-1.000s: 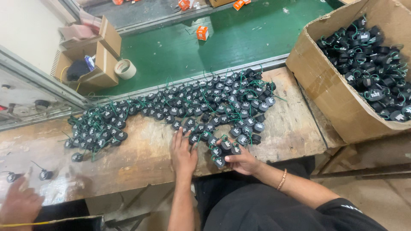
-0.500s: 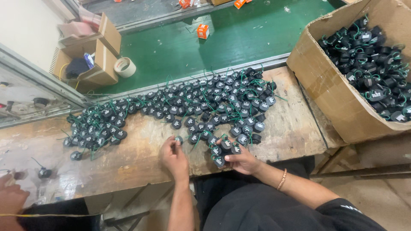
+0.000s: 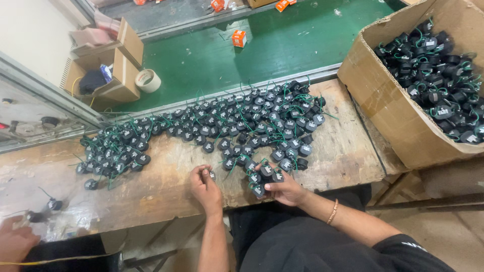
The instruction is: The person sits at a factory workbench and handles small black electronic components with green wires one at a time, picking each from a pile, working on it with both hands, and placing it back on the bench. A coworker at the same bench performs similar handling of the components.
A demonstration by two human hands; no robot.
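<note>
- Left hand [image 3: 204, 185]: fingers curled closed, pinching one small black round component [image 3: 212, 175] at the fingertips, just above the tabletop [image 3: 161, 186].
- Right hand [image 3: 282, 187]: fingers wrapped around a cluster of the same black components [image 3: 265, 176]; several stacked in the palm, green wire leads sticking out.
- The two hands sit near each other at the near edge of the tabletop, not touching.
- Just beyond the hands: wide spread of black components with green leads [image 3: 242, 121], running from far right across to the left of the worn wooden surface.
- Separate small clump at left [image 3: 113, 153], joined to the main spread by a thin trail.
- Right: open cardboard box [image 3: 388, 106] resting against the tabletop edge, filled with more of the same parts.
- Far side: green floor [image 3: 282, 48], small orange box [image 3: 239, 38], tape roll [image 3: 148, 80], open cartons [image 3: 118, 65].
- Near left corner: another person's hand [image 3: 15, 242].
</note>
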